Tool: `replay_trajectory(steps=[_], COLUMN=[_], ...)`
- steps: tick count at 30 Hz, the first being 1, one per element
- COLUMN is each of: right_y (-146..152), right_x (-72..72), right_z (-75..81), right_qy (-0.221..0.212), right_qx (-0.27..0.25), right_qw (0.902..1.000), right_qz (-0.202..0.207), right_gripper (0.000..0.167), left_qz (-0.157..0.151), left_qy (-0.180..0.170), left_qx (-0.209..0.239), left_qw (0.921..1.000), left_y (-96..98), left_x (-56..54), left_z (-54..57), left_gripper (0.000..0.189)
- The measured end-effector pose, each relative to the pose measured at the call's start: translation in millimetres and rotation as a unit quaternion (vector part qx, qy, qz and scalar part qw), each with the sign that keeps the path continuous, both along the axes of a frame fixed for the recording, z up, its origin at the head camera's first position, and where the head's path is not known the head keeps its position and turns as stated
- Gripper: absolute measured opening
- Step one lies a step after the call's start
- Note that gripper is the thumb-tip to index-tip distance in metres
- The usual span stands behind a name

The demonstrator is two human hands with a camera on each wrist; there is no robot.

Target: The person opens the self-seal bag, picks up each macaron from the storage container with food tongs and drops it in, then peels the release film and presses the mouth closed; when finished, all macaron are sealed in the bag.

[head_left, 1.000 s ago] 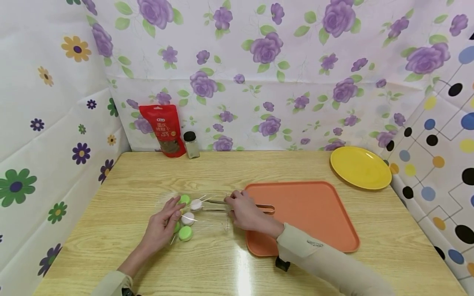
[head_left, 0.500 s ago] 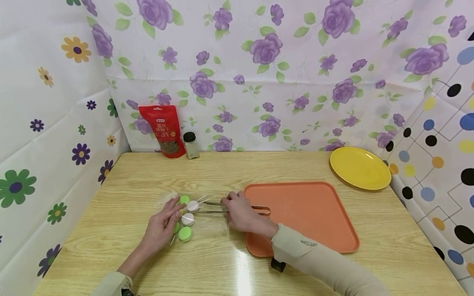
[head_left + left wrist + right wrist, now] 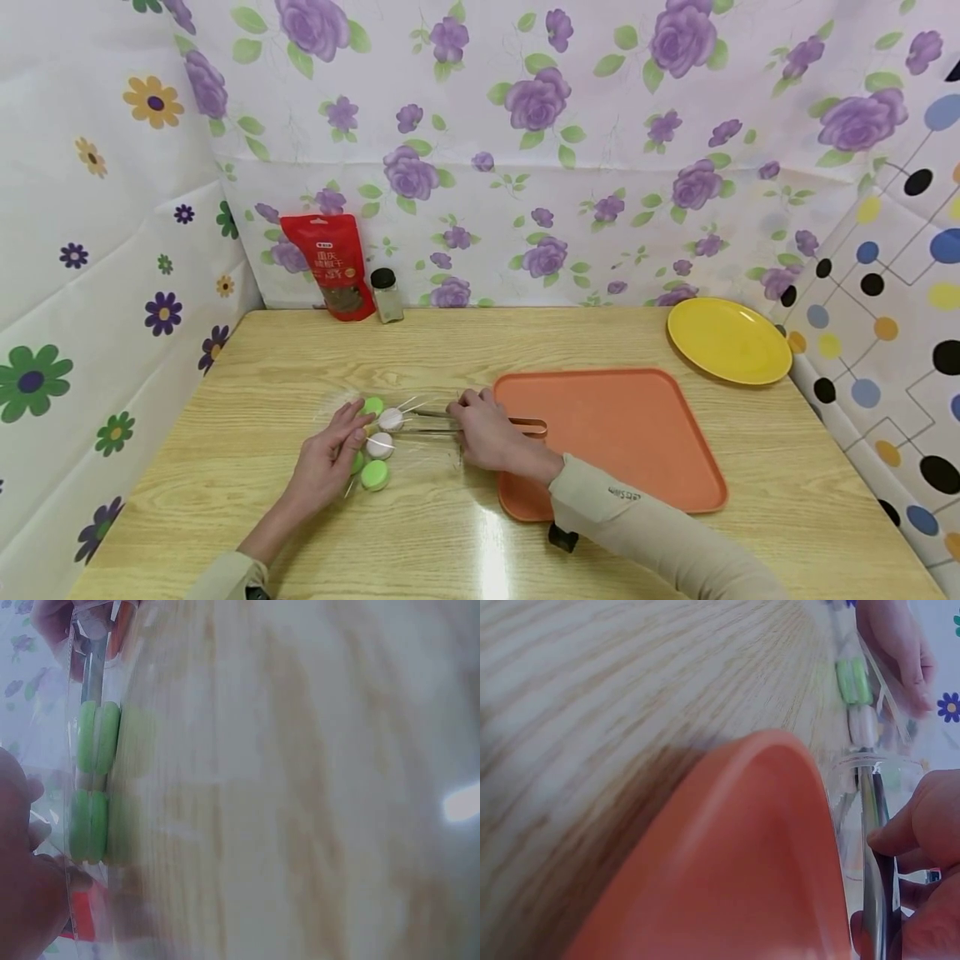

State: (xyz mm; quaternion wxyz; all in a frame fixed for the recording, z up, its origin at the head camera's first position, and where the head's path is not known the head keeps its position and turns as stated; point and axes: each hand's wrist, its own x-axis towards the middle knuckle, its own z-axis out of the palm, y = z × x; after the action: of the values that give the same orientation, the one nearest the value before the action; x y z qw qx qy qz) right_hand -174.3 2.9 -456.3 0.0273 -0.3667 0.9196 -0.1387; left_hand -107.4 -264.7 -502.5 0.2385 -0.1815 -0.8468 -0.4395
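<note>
Several green and white macarons lie in a clear plastic bag [image 3: 431, 454] on the table, among them a green macaron [image 3: 375, 475] and a white macaron [image 3: 379, 446]. My left hand [image 3: 322, 458] holds the bag's left part, thumb and fingers over the macarons; its grip is partly hidden. My right hand [image 3: 491, 433] grips metal tongs [image 3: 431, 431] near the bag's mouth. Inside the bag, the tong tips lie at another white macaron [image 3: 391, 419]. In the right wrist view, thumb and fingers squeeze the tongs [image 3: 874, 855] from both sides.
An orange tray [image 3: 615, 450] lies right of the bag, beneath the tongs' rear end and the right forearm. A yellow plate [image 3: 730, 342] leans at the back right. At the back left stand a red pouch [image 3: 330, 267] and a black-capped jar [image 3: 387, 296].
My right hand and the tongs have shifted slightly left, and the white macaron at the tips has moved a little left with them. The left hand has stayed in place.
</note>
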Motion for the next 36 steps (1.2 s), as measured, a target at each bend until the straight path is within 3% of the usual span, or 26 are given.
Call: replay_trajectory(steps=[18,36], right_y=[16.1,82.3], right_x=[1.6,14.4], right_z=[4.8,7.8], right_qy=[0.007,0.011], right_qx=[-0.028,-0.108], right_qw=[0.9995,0.9939], right_qz=[0.015,0.018], right_gripper=[0.034,0.029], left_qz=[0.003,0.005], left_qy=[0.008,-0.004], left_qx=[0.000,-0.005], left_qw=[1.0000,1.0000], left_y=[3.7,2.7], left_x=[1.4,1.6], left_z=[4.7,2.2], left_gripper=[0.025,0.022])
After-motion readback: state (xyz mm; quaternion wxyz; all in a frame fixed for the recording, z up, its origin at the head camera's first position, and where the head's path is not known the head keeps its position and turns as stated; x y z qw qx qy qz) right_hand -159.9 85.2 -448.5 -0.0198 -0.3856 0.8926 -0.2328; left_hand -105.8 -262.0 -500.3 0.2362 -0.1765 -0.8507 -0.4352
